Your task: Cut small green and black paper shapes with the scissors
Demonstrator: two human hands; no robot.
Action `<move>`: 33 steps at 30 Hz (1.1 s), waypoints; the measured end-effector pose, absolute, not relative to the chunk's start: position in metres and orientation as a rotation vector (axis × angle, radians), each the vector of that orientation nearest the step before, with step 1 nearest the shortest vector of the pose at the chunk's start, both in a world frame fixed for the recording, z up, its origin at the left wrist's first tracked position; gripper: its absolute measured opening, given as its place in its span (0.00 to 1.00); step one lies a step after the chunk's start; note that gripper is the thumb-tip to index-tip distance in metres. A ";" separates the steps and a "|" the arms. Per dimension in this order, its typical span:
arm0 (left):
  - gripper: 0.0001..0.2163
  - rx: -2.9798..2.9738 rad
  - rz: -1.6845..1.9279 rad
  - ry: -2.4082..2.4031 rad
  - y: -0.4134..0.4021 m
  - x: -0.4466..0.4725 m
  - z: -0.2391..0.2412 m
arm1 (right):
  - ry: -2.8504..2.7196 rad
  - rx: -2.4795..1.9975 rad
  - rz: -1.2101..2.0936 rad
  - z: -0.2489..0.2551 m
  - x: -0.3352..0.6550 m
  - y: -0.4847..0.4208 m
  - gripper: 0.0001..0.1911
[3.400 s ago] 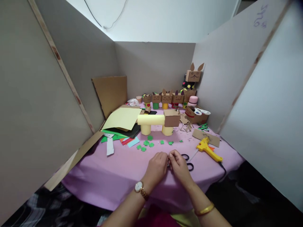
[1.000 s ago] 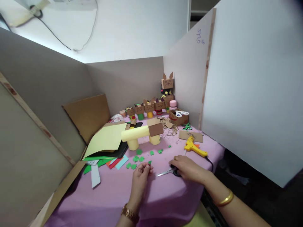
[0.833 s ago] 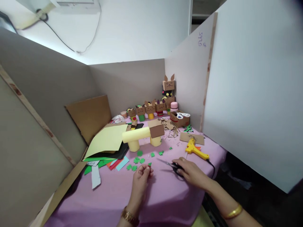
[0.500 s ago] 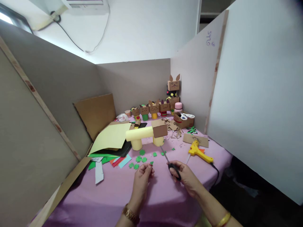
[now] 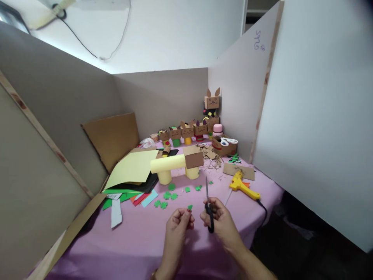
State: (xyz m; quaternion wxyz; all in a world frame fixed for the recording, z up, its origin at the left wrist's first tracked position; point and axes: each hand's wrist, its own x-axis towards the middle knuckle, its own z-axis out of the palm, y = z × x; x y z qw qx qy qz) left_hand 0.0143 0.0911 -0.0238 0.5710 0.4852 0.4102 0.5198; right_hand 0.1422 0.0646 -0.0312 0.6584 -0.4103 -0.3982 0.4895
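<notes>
My left hand (image 5: 178, 222) pinches a small green paper piece (image 5: 190, 207) between thumb and fingertips, raised just above the pink tablecloth (image 5: 136, 233). Right beside it, my right hand (image 5: 219, 220) grips black-handled scissors (image 5: 208, 206) with the blades pointing up and away. Several green paper flower cutouts (image 5: 169, 195) lie on the cloth just beyond my hands. Behind them stands a yellow tube figure with a cardboard box head (image 5: 177, 165).
A yellow glue gun (image 5: 242, 185) with its cord lies to the right. Stacked coloured paper sheets (image 5: 132, 175) sit at the left. A row of cardboard box animals (image 5: 186, 132) and a box with white scissors (image 5: 225, 144) line the back. Board partitions enclose the table.
My right hand picked the scissors up off the cloth and swung them upright toward the left hand. My left hand lifted the green piece slightly. The view shifted.
</notes>
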 end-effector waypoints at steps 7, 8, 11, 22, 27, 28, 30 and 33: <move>0.11 1.167 1.222 0.980 0.080 0.016 -0.011 | -1.468 -1.566 0.539 -0.017 0.171 0.063 0.16; 0.12 1.171 1.227 0.991 0.078 0.017 -0.009 | -1.532 -1.626 0.504 -0.016 0.178 0.063 0.16; 0.12 1.187 1.237 1.006 0.075 0.018 -0.007 | -1.706 -1.709 0.455 -0.015 0.191 0.061 0.18; 0.13 1.358 1.227 1.000 0.066 0.018 -0.001 | -2.086 -1.713 0.458 -0.014 0.199 0.062 0.16; 0.12 1.379 1.215 1.007 0.063 0.018 0.002 | -1.894 -1.578 0.378 -0.003 0.191 0.052 0.12; 0.11 1.383 1.207 1.008 0.062 0.018 0.002 | -1.792 -1.468 0.368 0.000 0.187 0.048 0.11; 0.11 1.394 1.193 1.009 0.061 0.018 0.003 | -1.671 -1.229 0.415 0.007 0.178 0.039 0.10; 0.11 1.409 1.170 0.998 0.058 0.019 0.006 | -1.671 -1.081 0.498 0.014 0.166 0.032 0.09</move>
